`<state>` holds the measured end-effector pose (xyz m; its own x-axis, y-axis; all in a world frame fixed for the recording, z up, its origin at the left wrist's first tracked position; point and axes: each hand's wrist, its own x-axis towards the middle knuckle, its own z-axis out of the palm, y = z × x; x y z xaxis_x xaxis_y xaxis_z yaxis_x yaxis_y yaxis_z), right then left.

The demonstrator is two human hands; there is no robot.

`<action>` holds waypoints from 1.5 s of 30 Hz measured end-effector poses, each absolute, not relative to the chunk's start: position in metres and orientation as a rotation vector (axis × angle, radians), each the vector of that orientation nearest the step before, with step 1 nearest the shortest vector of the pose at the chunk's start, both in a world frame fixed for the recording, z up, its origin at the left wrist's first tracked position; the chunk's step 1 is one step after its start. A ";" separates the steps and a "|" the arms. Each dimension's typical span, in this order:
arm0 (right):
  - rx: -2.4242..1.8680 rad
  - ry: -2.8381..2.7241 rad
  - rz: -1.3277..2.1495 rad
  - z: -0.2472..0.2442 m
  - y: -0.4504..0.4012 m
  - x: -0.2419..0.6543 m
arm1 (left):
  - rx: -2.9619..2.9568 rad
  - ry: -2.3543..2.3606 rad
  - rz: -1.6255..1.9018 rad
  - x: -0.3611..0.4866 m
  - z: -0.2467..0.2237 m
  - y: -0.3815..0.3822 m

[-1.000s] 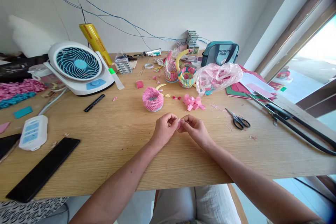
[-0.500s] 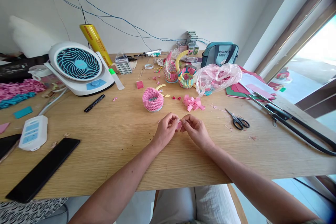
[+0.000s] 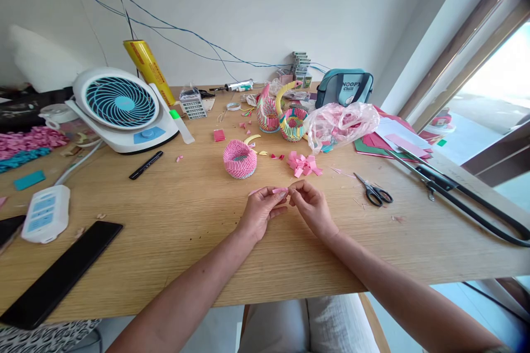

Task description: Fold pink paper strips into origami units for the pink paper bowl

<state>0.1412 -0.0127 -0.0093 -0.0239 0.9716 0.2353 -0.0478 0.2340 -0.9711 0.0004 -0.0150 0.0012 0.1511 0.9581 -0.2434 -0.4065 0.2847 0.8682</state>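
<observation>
Between my two hands is a small pink paper strip (image 3: 280,190). My left hand (image 3: 261,209) pinches it between thumb and fingers. The fingertips of my right hand (image 3: 309,203) are closed at the strip's right end. Just beyond my hands stands a pink folded-paper basket (image 3: 240,160) with a yellow curved piece (image 3: 252,139) behind it. A loose pile of pink paper strips (image 3: 304,164) lies beyond my right hand. Farther back are a pink folded-paper piece (image 3: 267,113) and a multicoloured paper swan (image 3: 293,124) with a yellow neck.
Black scissors (image 3: 375,193) lie right of my hands, near a long metal-and-black tool (image 3: 451,182). A plastic bag (image 3: 343,124) and blue bag (image 3: 345,88) are at the back. Leftward are a fan (image 3: 124,110), a marker (image 3: 146,165), a power strip (image 3: 46,214) and a black flat bar (image 3: 62,273).
My left hand has turned and its lower fingers have spread, so the pink strip now lies visible along its fingertips. My right hand stays nearly in place. The view has shifted slightly.
</observation>
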 end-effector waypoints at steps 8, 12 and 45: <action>-0.913 -1.223 1.214 -0.010 -0.010 0.140 | 0.940 0.970 1.251 0.005 0.005 -0.019; -0.877 -1.200 1.284 -0.011 -0.011 0.142 | 1.019 0.986 1.281 0.007 0.004 -0.019; -0.872 -1.006 1.647 -0.001 -0.009 0.148 | 1.400 1.077 1.333 -0.001 0.001 -0.012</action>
<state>0.1481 -0.0094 -0.0011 -0.2627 0.9615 -0.0811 -0.3668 -0.1772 -0.9133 -0.0015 -0.0123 0.0013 0.0411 0.9747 0.2197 0.0097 -0.2203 0.9754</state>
